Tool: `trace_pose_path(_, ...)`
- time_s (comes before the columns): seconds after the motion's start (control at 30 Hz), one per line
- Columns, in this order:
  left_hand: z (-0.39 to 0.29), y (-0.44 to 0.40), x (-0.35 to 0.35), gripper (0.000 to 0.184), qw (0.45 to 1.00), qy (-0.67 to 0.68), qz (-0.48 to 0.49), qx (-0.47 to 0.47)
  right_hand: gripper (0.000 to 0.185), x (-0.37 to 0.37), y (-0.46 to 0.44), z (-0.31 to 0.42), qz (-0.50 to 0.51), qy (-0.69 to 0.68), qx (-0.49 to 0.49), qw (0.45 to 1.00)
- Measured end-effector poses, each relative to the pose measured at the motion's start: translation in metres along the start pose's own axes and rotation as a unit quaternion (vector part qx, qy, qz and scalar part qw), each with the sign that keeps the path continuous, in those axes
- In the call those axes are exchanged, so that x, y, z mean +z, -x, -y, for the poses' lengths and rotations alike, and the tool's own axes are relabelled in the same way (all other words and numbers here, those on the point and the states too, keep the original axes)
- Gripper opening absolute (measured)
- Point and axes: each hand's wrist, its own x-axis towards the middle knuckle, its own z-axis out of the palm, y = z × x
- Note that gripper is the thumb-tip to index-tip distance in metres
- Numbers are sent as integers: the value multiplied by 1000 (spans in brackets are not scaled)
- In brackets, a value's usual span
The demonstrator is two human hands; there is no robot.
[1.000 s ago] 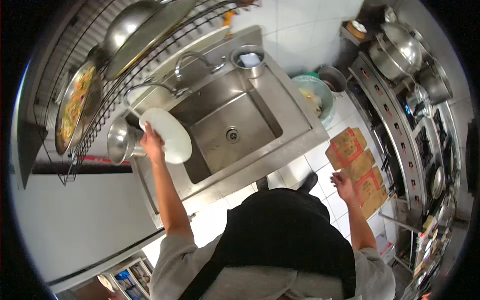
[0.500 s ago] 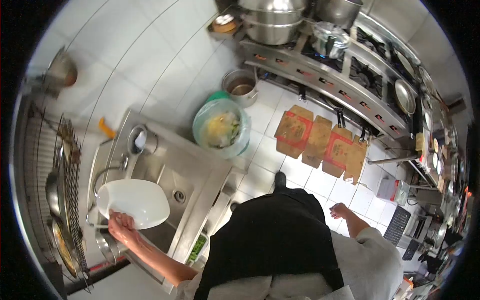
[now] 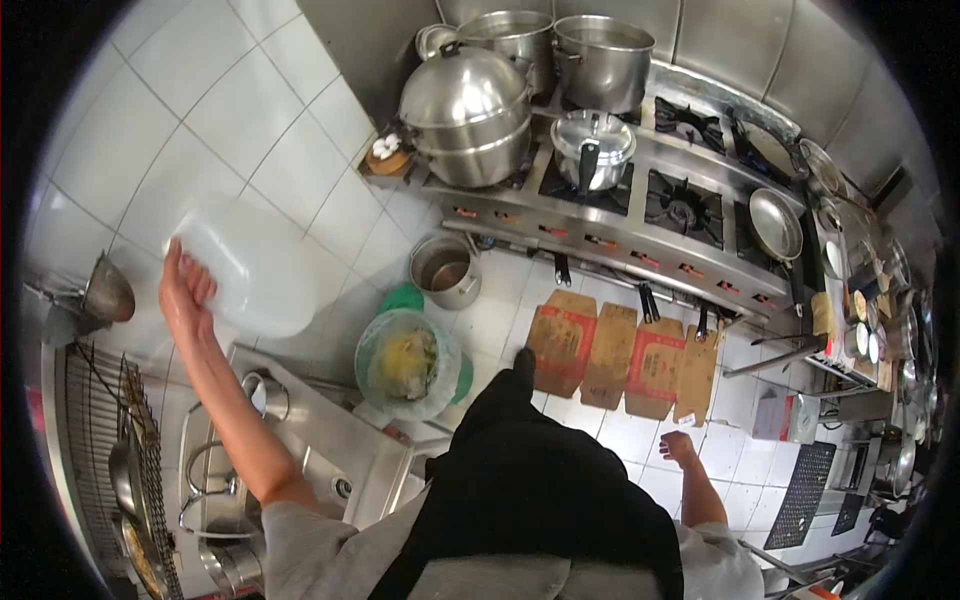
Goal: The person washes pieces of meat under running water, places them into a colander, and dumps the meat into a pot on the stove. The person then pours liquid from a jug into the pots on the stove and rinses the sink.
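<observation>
My left hand (image 3: 187, 290), arm stretched out, grips the rim of a translucent white plastic tub (image 3: 250, 270). The tub is tilted and raised in front of the white tiled wall, above the far end of the steel sink (image 3: 330, 440). Out over the floor on the other side hangs my right hand (image 3: 679, 447), fingers loosely curled in, with nothing seen in it. A lined bin (image 3: 385, 400) with yellowish waste inside stands beyond the sink, between the tub and my foot.
Flattened cardboard (image 3: 608, 350) lies on the tiled floor ahead. Beyond it runs a gas stove (image 3: 600, 225) with a large steamer pot (image 3: 470, 120), a pressure cooker (image 3: 592, 150) and a frying pan (image 3: 776, 225). A deep pot (image 3: 445, 272) stands on the floor beside the bin.
My left hand has lifted the tub up and forward from over the sink to the wall. My body has stepped toward the stove. The right hand still hangs at my side.
</observation>
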Motion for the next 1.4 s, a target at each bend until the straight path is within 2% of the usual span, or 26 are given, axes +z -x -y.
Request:
trace_pose_path(0.1, 0, -51, 83, 35, 998, -19, 58, 0, 19, 1, -4, 10, -5, -35, -10, 999)
trace_pose_path(0.27, 23, -170, 218, 36, 987, -7, 156, 24, 17, -11, -44, -34, -32, -181, 56, 981)
trace_pose_path(0.3, 27, -195, 245, 37, 986, -5, 161, 31, 16, -10, -43, -39, -3, -223, 71, 972)
trace_pose_path(0.37, 39, -239, 298, 37, 983, -11, 183, 31, 16, -8, -28, -47, 63, -286, 126, 948)
trace_pose_path(0.5, 61, -326, 399, 39, 971, -20, 235, 25, 23, 27, -35, -65, 54, -336, 262, 903)
trace_pose_path(0.53, 71, -348, 424, 39, 968, -22, 247, 23, 30, 45, -39, -59, -14, -230, 275, 933)
trace_pose_path(0.63, 102, -409, 492, 41, 962, -53, 267, 28, 31, 65, -49, 6, 42, -126, 300, 945)
trace_pose_path(0.67, 112, -426, 514, 43, 959, -69, 271, 38, 28, 67, -30, 57, -3, -162, 256, 953)
trace_pose_path(0.7, 124, -438, 535, 44, 957, -96, 268, 48, 27, 68, -20, 82, -31, -197, 253, 947)
trace_pose_path(0.8, 149, -472, 595, 48, 936, -189, 277, 107, 24, 81, -30, 131, -84, -286, 240, 924)
trace_pose_path(0.9, 177, -507, 649, 52, 891, -297, 321, 120, 26, 84, -30, 115, -95, -334, 238, 907)
trace_pose_path(1.0, 203, -523, 694, 57, 840, -378, 360, 146, 34, 98, -18, 104, -92, -317, 196, 923)
trace_pose_path(1.1, 231, -536, 729, 60, 787, -433, 401, 179, 42, 120, 5, 72, -72, -228, 91, 967)
trace_pose_path(1.17, 242, -528, 751, 62, 758, -472, 401, 204, 48, 139, 26, 64, -62, -69, -63, 994)
trace_pose_path(1.2, 248, -530, 760, 64, 748, -486, 411, 189, 50, 146, 32, 59, -93, 182, -111, 973)
trace_pose_path(1.3, 259, -526, 775, 63, 689, -526, 461, 188, 51, 158, 41, 56, -133, 329, -169, 919)
trace_pose_path(1.4, 270, -519, 787, 60, 643, -581, 462, 190, 53, 166, 43, 47, -179, 484, -257, 817)
